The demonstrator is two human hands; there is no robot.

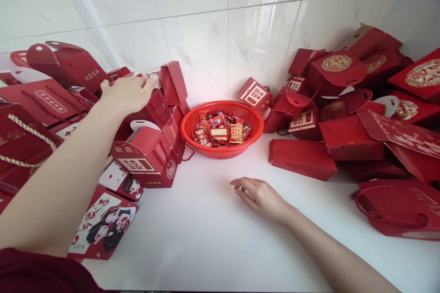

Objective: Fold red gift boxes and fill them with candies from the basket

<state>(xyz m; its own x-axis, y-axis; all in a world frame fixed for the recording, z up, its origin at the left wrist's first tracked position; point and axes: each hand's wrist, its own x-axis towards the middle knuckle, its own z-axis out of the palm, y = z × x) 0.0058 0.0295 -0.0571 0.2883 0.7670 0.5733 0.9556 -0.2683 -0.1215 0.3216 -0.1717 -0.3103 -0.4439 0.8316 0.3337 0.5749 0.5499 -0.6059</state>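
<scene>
My left hand (129, 94) reaches over the left pile of red boxes, palm down with its fingers spread over the box tops; whether the fingertips touch a box is hidden. My right hand (259, 196) rests near the middle of the white table (206, 238), fingers loosely curved and slightly apart, with nothing visible in it. Between the two piles, a red plastic basket (223, 152) holds wrapped sweets (219, 134). A red box with white lettering (137, 162) stands in front of my left hand.
Against the tiled wall (192, 36), many red gift boxes crowd the right side, with a plain red box (302, 158) nearest the basket. A box with cartoon figures (105, 224) lies at the front left. A rope-handled bag (20, 142) is at the far left.
</scene>
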